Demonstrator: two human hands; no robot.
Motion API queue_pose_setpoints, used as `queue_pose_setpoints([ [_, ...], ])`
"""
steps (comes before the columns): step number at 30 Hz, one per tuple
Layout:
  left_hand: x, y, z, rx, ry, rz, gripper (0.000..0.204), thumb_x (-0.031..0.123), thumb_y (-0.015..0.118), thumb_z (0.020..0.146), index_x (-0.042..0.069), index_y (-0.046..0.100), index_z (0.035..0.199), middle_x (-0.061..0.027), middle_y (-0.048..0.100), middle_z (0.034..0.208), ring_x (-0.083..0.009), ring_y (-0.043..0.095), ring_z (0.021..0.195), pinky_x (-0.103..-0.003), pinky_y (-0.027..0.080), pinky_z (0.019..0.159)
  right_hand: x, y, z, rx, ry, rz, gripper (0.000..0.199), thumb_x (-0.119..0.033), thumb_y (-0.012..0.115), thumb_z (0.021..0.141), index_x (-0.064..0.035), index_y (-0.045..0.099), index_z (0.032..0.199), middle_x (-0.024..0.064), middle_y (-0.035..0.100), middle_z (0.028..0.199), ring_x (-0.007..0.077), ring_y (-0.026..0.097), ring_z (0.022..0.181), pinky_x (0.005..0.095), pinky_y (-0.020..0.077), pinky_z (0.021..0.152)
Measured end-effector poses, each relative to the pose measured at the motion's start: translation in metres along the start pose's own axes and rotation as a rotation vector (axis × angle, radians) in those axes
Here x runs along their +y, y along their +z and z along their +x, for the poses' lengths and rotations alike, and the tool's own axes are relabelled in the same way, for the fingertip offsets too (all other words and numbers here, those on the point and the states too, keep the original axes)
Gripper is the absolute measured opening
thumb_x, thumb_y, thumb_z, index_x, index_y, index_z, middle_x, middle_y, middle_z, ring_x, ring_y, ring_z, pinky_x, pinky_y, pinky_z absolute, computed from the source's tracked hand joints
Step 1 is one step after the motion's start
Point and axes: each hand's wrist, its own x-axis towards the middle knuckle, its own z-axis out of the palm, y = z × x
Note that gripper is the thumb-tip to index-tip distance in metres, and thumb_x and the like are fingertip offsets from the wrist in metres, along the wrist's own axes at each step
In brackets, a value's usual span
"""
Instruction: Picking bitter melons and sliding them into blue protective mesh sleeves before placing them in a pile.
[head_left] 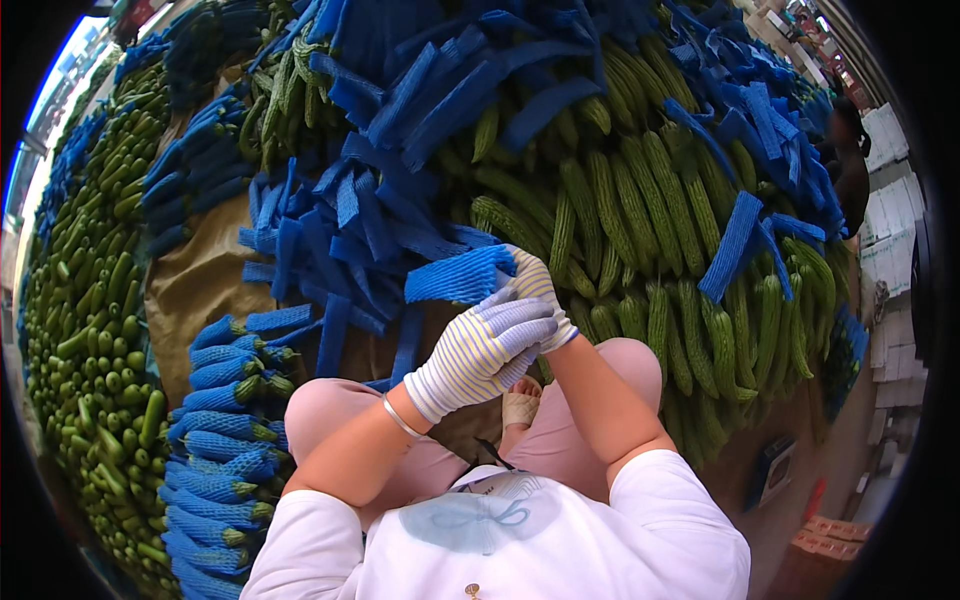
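My right hand (541, 292), in a white glove with yellow stripes, is closed on the right end of a flattened blue foam net sleeve (458, 278). My left hand (478, 352), in a matching glove, lies against the right one. Its fingers are pressed together and point right; what they hold, if anything, is hidden. A large heap of empty blue foam sleeves (320, 225) lies just beyond and to the left. Long ridged green bitter gourds (640, 205) are stacked in rows ahead and to the right.
Sleeved gourds (220, 440) form a row left of my knee. Farther left spreads a big pile of short green vegetables (110, 350), beside a brown sheet (200, 275). White boxes (888, 225) line the far right. A dark figure of a person (850, 165) shows there.
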Motion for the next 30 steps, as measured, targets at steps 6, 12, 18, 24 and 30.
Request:
queue_pose_setpoints([
  [6, -0.067, 0.004, -0.022, 0.000, -0.535, 0.149, 0.027, 0.006, 0.052, 0.085, 0.003, 0.056, 0.111, -0.0200, 0.060, 0.104, -0.0382, 0.057, 0.094, -0.041, 0.047, 0.082, -0.031, 0.001, -0.009, 0.053, -0.185, -0.160, 0.015, -0.011, 0.064, 0.083, -0.0016, 0.061, 0.095, 0.0015, 0.062, 0.085, 0.0066, 0.055, 0.076, 0.0210, 0.0475, 0.070],
  [12, -0.089, 0.001, -0.017, 0.761, -0.746, -1.280, 0.032, 0.001, 0.044, 0.088, -0.001, 0.052, 0.119, -0.0108, 0.061, 0.109, -0.0221, 0.061, 0.099, -0.033, 0.050, 0.090, -0.025, 0.040, -0.035, -0.234, -0.005, -0.384, 0.014, -0.014, 0.063, 0.084, -0.0024, 0.062, 0.092, 0.0055, 0.062, 0.077, 0.0080, 0.052, 0.070, 0.0262, 0.0442, 0.063],
  [18, -0.075, -0.014, -0.009, 0.414, -0.770, -1.123, 0.017, 0.013, 0.048, 0.093, 0.006, 0.056, 0.106, -0.0023, 0.056, 0.085, -0.0139, 0.054, 0.076, -0.028, 0.048, 0.072, -0.042, 0.042, -0.024, -0.046, -0.182, 0.196, 0.010, -0.004, 0.058, 0.088, -0.0045, 0.061, 0.098, -0.0009, 0.062, 0.084, 0.0063, 0.056, 0.075, 0.0207, 0.0460, 0.072],
  [24, -0.093, -0.012, -0.016, -0.187, -0.569, 0.598, 0.034, 0.022, 0.060, 0.081, 0.013, 0.055, 0.113, -0.0127, 0.056, 0.114, -0.0291, 0.054, 0.105, -0.038, 0.047, 0.087, -0.040, 0.058, -0.063, -0.436, 0.115, -0.017, 0.014, -0.011, 0.061, 0.088, -0.0017, 0.059, 0.098, -0.0016, 0.057, 0.077, 0.0046, 0.050, 0.067, 0.0191, 0.0426, 0.063],
  [30, -0.076, -0.040, -0.018, -0.127, -0.366, 0.100, 0.043, 0.016, 0.052, 0.089, 0.007, 0.044, 0.131, -0.0087, 0.047, 0.133, -0.0232, 0.040, 0.126, -0.031, 0.035, 0.104, -0.026, 0.069, -0.065, -0.557, 0.236, 0.055, 0.019, -0.016, 0.063, 0.087, -0.0057, 0.057, 0.102, -0.0020, 0.054, 0.075, 0.0068, 0.051, 0.064, 0.0206, 0.0413, 0.059],
])
